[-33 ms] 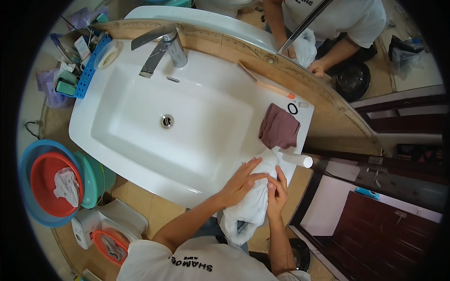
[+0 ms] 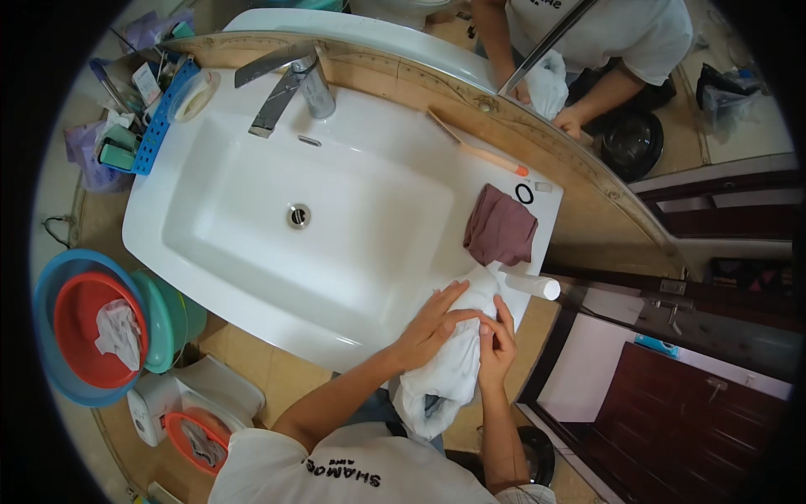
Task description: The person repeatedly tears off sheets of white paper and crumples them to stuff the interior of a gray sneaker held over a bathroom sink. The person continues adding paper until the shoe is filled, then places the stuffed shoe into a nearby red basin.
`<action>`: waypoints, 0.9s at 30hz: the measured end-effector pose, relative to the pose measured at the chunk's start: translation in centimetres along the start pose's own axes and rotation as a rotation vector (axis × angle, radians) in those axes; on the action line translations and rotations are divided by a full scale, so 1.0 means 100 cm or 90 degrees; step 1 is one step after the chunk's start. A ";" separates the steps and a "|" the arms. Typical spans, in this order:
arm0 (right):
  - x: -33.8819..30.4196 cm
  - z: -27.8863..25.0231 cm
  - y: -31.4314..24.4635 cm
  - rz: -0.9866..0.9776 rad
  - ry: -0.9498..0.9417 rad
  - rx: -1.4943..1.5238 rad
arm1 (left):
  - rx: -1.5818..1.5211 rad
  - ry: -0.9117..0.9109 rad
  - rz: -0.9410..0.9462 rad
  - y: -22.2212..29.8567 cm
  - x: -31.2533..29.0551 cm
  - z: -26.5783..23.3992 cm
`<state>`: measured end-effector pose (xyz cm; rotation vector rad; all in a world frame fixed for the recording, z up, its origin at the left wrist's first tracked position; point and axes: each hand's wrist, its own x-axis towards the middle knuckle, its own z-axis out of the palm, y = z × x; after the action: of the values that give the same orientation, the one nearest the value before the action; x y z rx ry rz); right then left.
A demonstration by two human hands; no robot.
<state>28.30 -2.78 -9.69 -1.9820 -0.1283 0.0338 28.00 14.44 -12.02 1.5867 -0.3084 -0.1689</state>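
Note:
A white cloth point(image 2: 445, 378) lies over the front right corner of the white sink point(image 2: 252, 277) and hangs down off its edge. My left hand point(image 2: 435, 323) presses on top of the cloth with its fingers spread around it. My right hand point(image 2: 497, 338) grips the same cloth from the right side, touching the left hand's fingers. Just beyond the hands, a white tube point(image 2: 533, 286) lies on the sink's rim, and a folded maroon cloth point(image 2: 501, 227) lies behind it.
A black ring point(image 2: 525, 193) and an orange-handled brush point(image 2: 474, 149) lie at the back right of the sink. The metal tap point(image 2: 294, 84) stands at the back. Stacked plastic basins point(image 2: 84, 328) with a rag sit on the floor at left. A mirror reflects a person above.

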 end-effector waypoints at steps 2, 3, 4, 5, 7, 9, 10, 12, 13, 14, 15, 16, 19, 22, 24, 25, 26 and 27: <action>0.001 0.002 0.003 0.032 0.012 0.055 | 0.007 0.008 0.003 -0.002 -0.001 0.002; 0.001 0.006 0.007 0.038 0.023 0.097 | 0.004 0.019 -0.008 -0.002 -0.001 0.003; 0.001 0.009 0.008 0.045 0.035 0.139 | 0.001 0.031 -0.019 0.000 0.000 0.004; 0.001 0.009 0.007 0.041 0.011 0.102 | -0.002 0.042 -0.030 0.001 0.001 0.006; 0.010 0.008 -0.009 0.032 -0.042 0.029 | 0.006 0.059 -0.032 -0.003 0.001 0.008; 0.010 0.012 -0.010 0.029 -0.042 0.024 | 0.016 0.078 -0.026 -0.006 0.000 0.011; 0.009 0.014 -0.007 0.024 -0.035 0.028 | 0.021 0.089 -0.019 -0.007 -0.001 0.013; 0.009 0.015 -0.005 0.017 -0.031 0.030 | 0.028 0.100 -0.004 -0.012 -0.002 0.016; 0.009 0.015 -0.005 0.016 -0.034 0.028 | 0.030 0.099 0.004 -0.017 -0.001 0.016; 0.008 0.014 -0.005 0.014 -0.038 0.027 | 0.032 0.099 0.012 -0.021 -0.003 0.015; 0.007 0.012 -0.005 0.018 -0.027 0.017 | 0.007 0.104 -0.008 -0.020 -0.005 0.013; 0.004 0.010 -0.005 0.022 -0.017 0.007 | -0.017 0.110 -0.028 -0.020 -0.007 0.011; -0.023 0.003 -0.001 0.072 0.071 0.098 | -0.223 0.155 -0.065 0.010 -0.029 -0.004; -0.053 0.013 -0.021 0.130 0.059 0.418 | -0.237 0.117 -0.051 0.014 -0.055 -0.001; -0.059 0.022 -0.027 0.087 0.037 0.166 | -0.147 0.072 -0.021 0.010 -0.063 0.006; -0.060 0.025 -0.029 0.060 0.025 0.041 | -0.120 0.082 -0.015 0.013 -0.064 0.012; -0.062 0.027 -0.021 0.088 0.042 0.158 | -0.093 0.092 -0.010 0.016 -0.066 0.017; -0.064 0.029 -0.017 0.100 0.042 0.216 | -0.068 0.096 -0.011 0.017 -0.067 0.021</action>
<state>21.56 -0.17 -9.51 -1.6479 0.0731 0.0857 20.85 14.37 -10.99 1.4874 -0.1649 -0.0772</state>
